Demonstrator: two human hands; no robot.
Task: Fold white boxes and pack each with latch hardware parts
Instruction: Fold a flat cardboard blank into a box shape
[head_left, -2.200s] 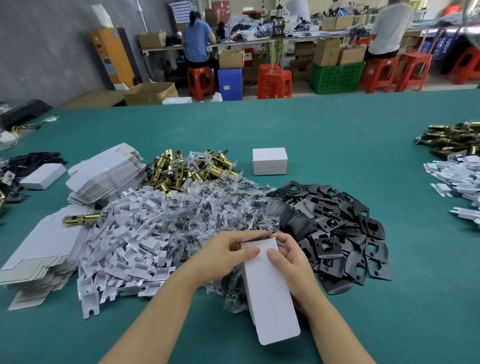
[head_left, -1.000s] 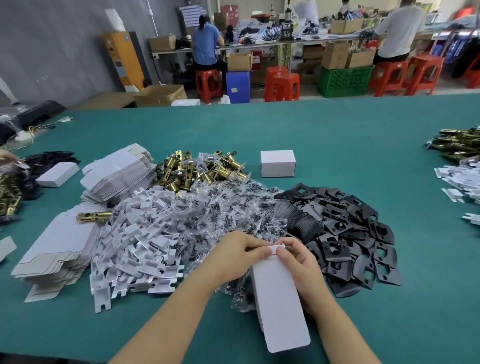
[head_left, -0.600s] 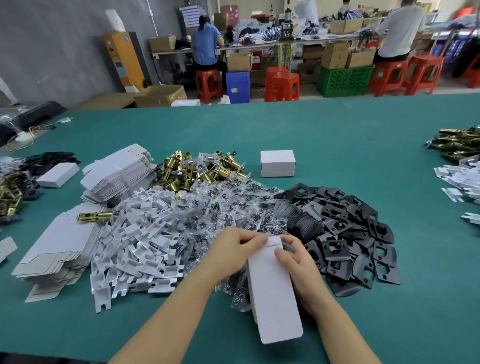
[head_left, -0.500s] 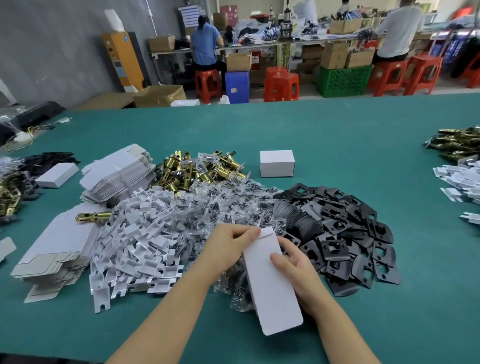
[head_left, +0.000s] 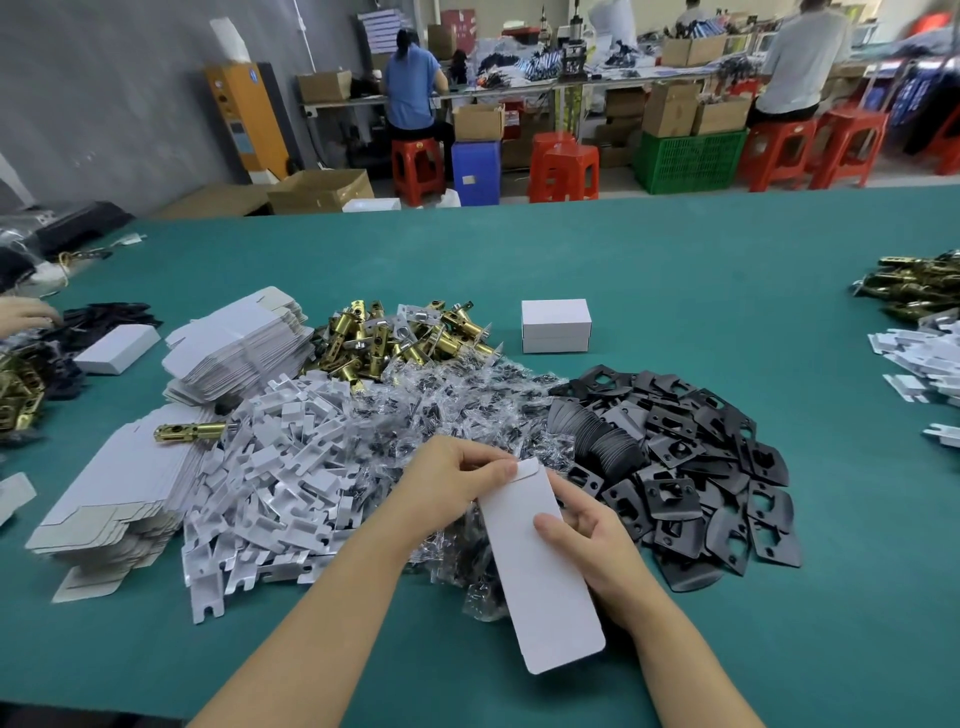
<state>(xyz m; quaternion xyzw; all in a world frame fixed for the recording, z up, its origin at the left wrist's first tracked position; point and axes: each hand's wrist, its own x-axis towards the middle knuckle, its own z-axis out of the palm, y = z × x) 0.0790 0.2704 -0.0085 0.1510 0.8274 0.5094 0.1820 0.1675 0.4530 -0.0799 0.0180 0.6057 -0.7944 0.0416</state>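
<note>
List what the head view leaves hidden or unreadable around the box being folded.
- Inside of the box: only its outer white face shows, so any contents are hidden.
- Right hand: its fingers go behind the box; only the thumb lies on the face.
- Left hand: the fingertips cover the top flap, so its fold state is unclear.
- Screw bags: their contents are too small to identify.
</note>
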